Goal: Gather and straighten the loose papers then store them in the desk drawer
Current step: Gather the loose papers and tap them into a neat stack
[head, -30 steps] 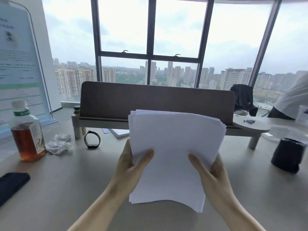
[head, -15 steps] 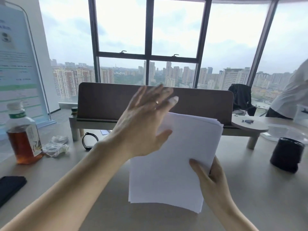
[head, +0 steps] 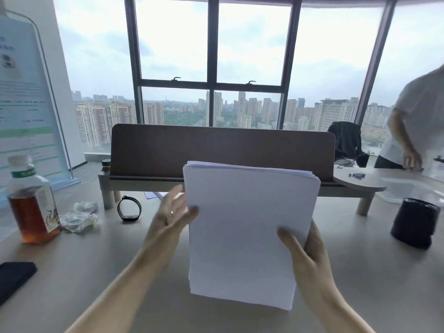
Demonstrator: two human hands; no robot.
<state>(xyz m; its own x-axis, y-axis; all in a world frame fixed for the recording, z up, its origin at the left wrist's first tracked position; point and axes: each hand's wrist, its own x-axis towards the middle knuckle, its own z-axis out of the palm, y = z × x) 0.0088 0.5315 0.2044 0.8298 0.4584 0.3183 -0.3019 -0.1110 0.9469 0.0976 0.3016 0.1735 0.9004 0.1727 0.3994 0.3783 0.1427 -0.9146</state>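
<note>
Straightening is underway: right hand (head: 310, 251) grips the papers (head: 247, 227) upright over the tabletop (head: 96, 260); left hand (head: 170, 215), open, pats their side edge. Next: find the unseen drawer.

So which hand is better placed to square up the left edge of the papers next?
Left. The left hand is open, flat against that edge of the papers, while the right hand is busy gripping them.
</note>
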